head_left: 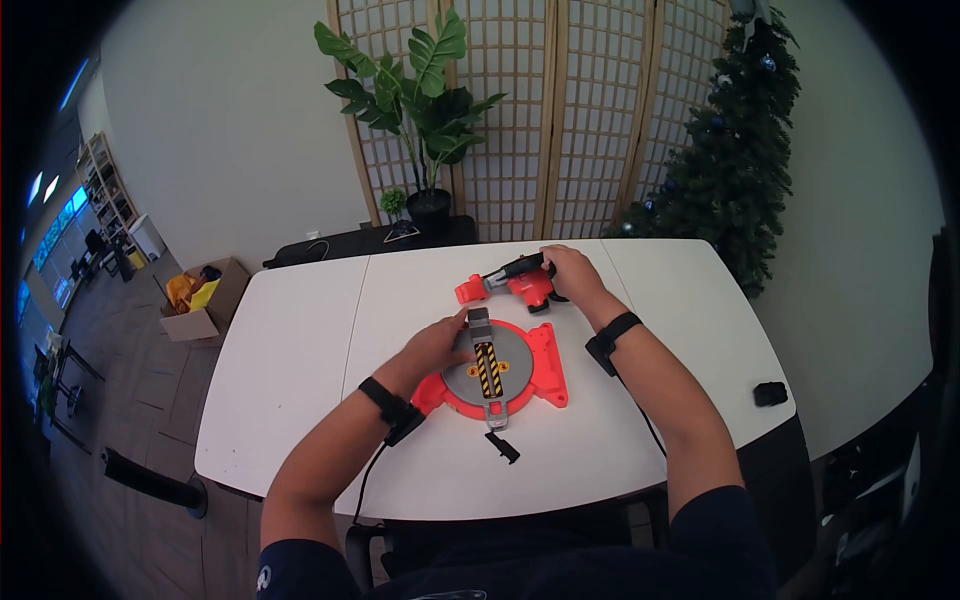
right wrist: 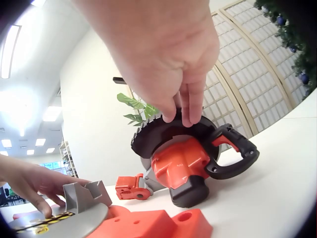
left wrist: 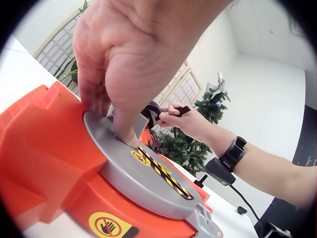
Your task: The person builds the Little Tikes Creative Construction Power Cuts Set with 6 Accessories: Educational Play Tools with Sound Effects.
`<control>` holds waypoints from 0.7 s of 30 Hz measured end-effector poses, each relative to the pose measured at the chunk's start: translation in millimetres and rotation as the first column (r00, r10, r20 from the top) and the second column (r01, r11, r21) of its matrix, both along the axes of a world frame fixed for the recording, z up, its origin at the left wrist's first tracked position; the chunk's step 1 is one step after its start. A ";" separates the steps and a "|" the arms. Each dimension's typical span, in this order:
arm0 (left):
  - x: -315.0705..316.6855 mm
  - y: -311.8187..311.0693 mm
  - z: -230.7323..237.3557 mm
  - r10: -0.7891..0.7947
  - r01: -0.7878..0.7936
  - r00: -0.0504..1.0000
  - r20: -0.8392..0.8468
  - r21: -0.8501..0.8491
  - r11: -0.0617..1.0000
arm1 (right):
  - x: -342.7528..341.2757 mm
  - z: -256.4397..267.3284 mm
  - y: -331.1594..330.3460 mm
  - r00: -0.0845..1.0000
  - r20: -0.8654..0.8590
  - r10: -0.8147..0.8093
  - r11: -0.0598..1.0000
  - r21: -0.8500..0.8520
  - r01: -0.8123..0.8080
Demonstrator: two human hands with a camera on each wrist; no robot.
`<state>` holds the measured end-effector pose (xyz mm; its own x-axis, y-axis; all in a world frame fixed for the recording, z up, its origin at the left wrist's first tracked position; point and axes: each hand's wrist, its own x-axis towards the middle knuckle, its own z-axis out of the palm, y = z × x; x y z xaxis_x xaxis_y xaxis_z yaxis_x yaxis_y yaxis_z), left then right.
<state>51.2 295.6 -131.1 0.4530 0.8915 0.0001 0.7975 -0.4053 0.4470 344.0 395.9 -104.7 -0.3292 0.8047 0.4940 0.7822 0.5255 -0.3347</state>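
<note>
A toy miter saw lies in two parts on the white table. Its red base [head_left: 547, 365] carries a grey turntable [head_left: 520, 350] with a black-and-yellow striped strip and an upright grey bracket [head_left: 479, 325]. My left hand [head_left: 432, 350] rests on the turntable, thumb [left wrist: 128, 135] down beside the strip and fingers by the bracket. Beyond the base is the saw head [right wrist: 181, 161], with red motor housing, black handle [right wrist: 237, 166] and black blade guard [right wrist: 158, 136]. My right hand [head_left: 575, 275] pinches the top of that guard between thumb and fingers.
A small black piece [head_left: 503, 447] lies in front of the base. Near the right table edge sits a dark object [head_left: 770, 394]. Behind the table stand a potted plant [head_left: 430, 205], a folding screen and a decorated tree [head_left: 720, 160]. A cardboard box [head_left: 205, 322] is at left.
</note>
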 end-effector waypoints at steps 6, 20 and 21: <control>0.2 0.5 -3.4 0.027 -0.027 1.000 0.011 0.009 1.000 | -8.8 -6.2 -4.8 0.986 -0.030 0.164 0.982 0.103 -0.160; -6.8 8.0 13.7 0.034 -0.019 0.997 0.065 -0.225 0.974 | -7.1 -22.5 -102.9 0.868 0.228 0.441 0.871 -0.341 -0.353; -8.5 10.3 12.9 0.034 -0.019 0.997 0.065 -0.225 0.974 | -7.0 -24.7 -108.8 0.833 0.272 0.482 0.861 -0.322 -0.394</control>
<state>42.7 305.8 -118.2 0.4349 0.8841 -0.1710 0.7711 -0.2676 0.5778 337.0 287.1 -129.4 -0.7833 0.6137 0.0995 0.5749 0.7759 -0.2598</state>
